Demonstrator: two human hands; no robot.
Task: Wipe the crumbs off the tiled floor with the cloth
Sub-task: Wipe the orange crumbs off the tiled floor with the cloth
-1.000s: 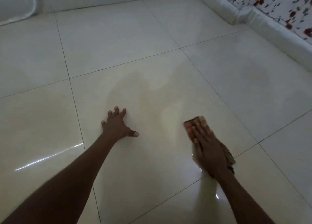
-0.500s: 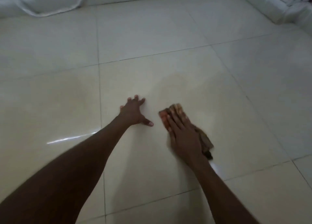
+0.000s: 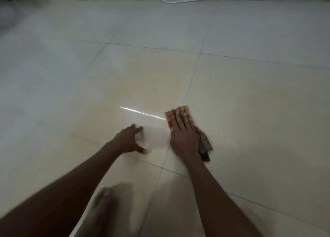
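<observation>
A: Grip first. Right hand (image 3: 184, 136) lies flat, fingers straight and together, palm pressing down on the crumpled orange-and-brown patterned cloth (image 3: 203, 142). Nothing pinched or curled round; the hand only presses.

B: Cloth position?

A: On the glossy cream tiled floor (image 3: 250, 111), centre-right of the view, just right of a grout line. Its orange edge shows past the fingertips; a darker brown fold sticks out to the right of the wrist. The rest is hidden under the palm.

B: Left hand (image 3: 129, 140)?

A: Fingers spread and relaxed, thumb out, holding nothing. Motion blur at the fingertips, so I cannot tell whether they touch the tile or sit just above it. It is near the right hand, apart from the cloth.

B: Containers?

A: None seen. Crumbs too small or blurred to make out.

B: Further out?

A: A thin bright streak of reflected light (image 3: 142, 113) on the tile between the hands. A blurred bare foot (image 3: 109, 210) at the bottom edge, cut off. A white cord loop (image 3: 180, 0) at the far wall, partly out of view.
</observation>
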